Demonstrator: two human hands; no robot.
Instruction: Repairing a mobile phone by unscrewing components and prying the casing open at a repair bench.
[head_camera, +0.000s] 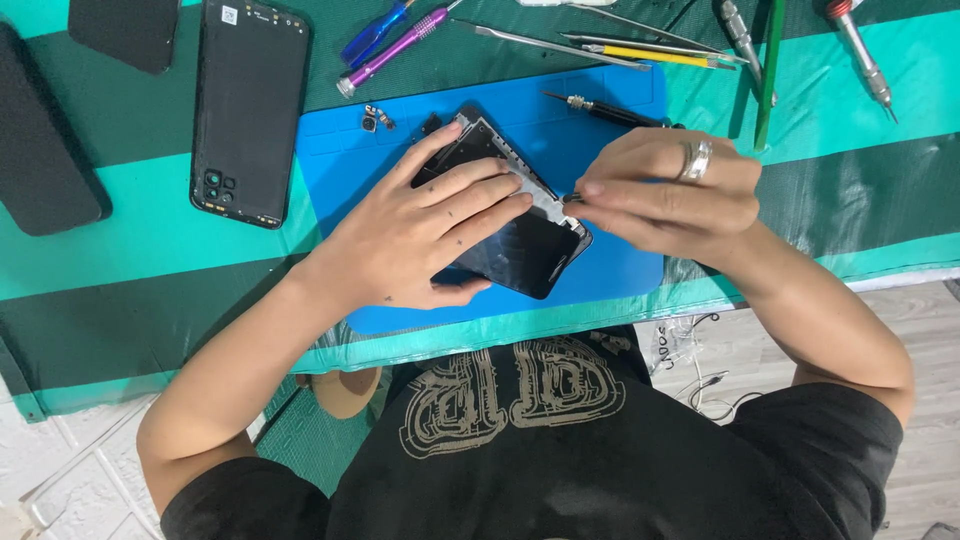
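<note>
A black opened phone (515, 250) lies tilted on a blue work mat (610, 270). My left hand (420, 235) presses flat on it, fingers spread across its upper half. My right hand (665, 190), with a silver ring on one finger, pinches a small dark tool whose tip touches the phone's right edge (572, 198). Most of that tool is hidden by the fingers.
A black phone back cover (248, 105) lies left of the mat, with dark covers (40, 150) further left. Small loose parts (376, 118) sit on the mat's upper left. Screwdrivers (390, 45), tweezers (560, 42) and a green rod (768, 70) lie along the far side.
</note>
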